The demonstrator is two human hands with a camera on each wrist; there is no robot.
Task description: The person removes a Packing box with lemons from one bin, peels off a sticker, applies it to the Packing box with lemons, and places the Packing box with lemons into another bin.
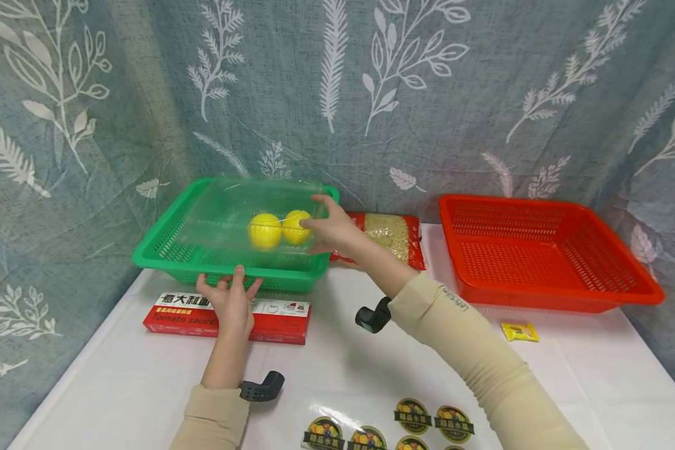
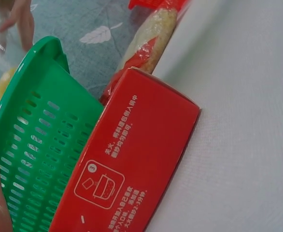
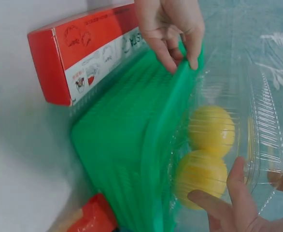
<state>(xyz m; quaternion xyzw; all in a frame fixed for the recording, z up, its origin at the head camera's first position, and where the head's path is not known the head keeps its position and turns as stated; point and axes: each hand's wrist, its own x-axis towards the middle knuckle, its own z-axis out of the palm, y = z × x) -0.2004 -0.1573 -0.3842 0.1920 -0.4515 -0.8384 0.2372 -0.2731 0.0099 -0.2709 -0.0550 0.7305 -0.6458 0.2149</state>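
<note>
Your left hand [image 1: 232, 304] rests on the near rim of the green basket [image 1: 163, 250], fingers curled over the edge and pinching it (the right wrist view shows this plainly). In the left wrist view only a sliver of that hand appears at the bottom left corner, so its fingers are cut off there.

Your right hand [image 1: 330, 228] holds a clear box [image 1: 225, 212] above the green basket, fingers spread along its right side. Two yellow balls [image 1: 278, 229] sit inside the box, side by side and touching. The box's walls are see-through and blurred in the head view, so its edges are hard to trace; whether it touches the basket floor cannot be told.

A red carton [image 1: 275, 322] lies just near of the green basket, partly hidden under your left hand. A red-and-clear bag [image 1: 394, 234] of grain lies right of the basket, its left end covered by your right arm. A red basket [image 1: 545, 256] stands farther right, with a small yellow packet [image 1: 520, 331] near it. Round stickers [image 1: 410, 415] at the near edge are cut off by the frame.
</note>
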